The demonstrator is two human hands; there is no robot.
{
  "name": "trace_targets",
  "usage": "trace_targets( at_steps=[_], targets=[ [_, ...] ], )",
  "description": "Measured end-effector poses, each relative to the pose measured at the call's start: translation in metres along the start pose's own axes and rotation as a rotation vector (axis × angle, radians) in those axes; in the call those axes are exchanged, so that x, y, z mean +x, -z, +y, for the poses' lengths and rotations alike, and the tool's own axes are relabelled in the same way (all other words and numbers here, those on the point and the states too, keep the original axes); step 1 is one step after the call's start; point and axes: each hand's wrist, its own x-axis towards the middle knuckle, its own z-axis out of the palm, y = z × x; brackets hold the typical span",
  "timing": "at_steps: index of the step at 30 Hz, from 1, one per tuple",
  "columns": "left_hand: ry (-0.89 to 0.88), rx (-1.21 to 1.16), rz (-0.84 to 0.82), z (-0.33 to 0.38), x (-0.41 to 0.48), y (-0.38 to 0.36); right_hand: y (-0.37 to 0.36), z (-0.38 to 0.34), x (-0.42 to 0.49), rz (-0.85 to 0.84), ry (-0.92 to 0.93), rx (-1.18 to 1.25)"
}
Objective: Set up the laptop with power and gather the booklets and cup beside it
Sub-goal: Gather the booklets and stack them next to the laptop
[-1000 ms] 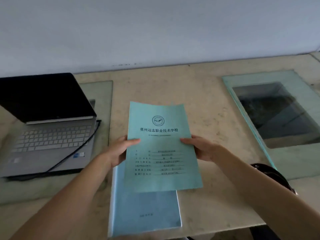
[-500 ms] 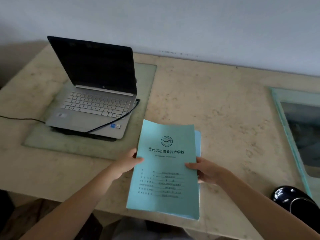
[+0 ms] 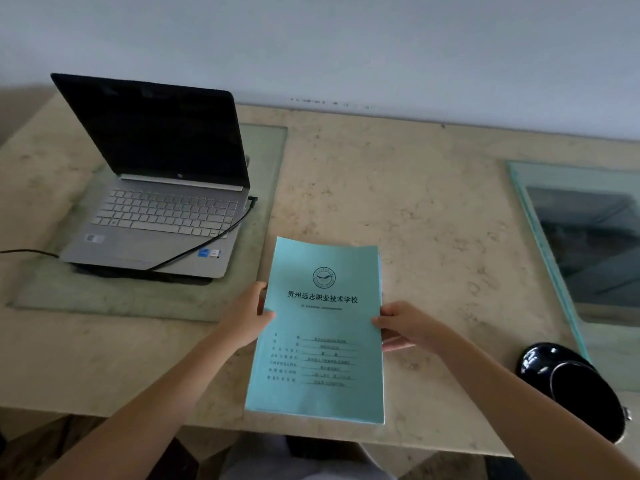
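Squaring the thin teal paper booklets [image 3: 320, 332] just right of the open silver laptop [image 3: 162, 209] goes best with edges flush, then lowered flat onto the beige stone tabletop [image 3: 415, 209]. Left hand [image 3: 247, 318] and right hand [image 3: 403, 323] each keep a grip clamped on a side edge. The glossy black cup [image 3: 571, 386] sits well right of the laptop, needing fetching.

Left hand [image 3: 246, 318]: thumb on top, fingers under, pinching left edge of held stack.
Right hand [image 3: 403, 323]: thumb on top, fingers curled beneath right edge.
Forearms: both bare, extended forward, converging.
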Motion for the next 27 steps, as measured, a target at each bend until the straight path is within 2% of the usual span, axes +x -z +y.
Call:
trace_targets(
  at_steps=[5, 10, 15, 23, 27],
  targets=[
    [-0.007, 0.110, 0.059, 0.002, 0.003, -0.003, 0.005, 0.005, 0.004, 0.133, 0.008, -0.136],
    [0.026, 0.081, 0.006, 0.012, 0.004, -0.005, 0.008, 0.005, 0.012, 0.329, 0.096, -0.089],
    [0.102, 0.032, 0.031, 0.019, 0.005, -0.010, 0.010, -0.001, 0.013, 0.293, 0.070, -0.114],
    [0.260, -0.360, 0.004, 0.024, 0.017, -0.010, 0.002, 0.002, 0.021, 0.362, 0.081, -0.088],
    [0.328, -0.553, 0.009, 0.028, 0.022, -0.010, 0.007, -0.001, 0.022, 0.288, 0.029, 0.011]
  ],
)
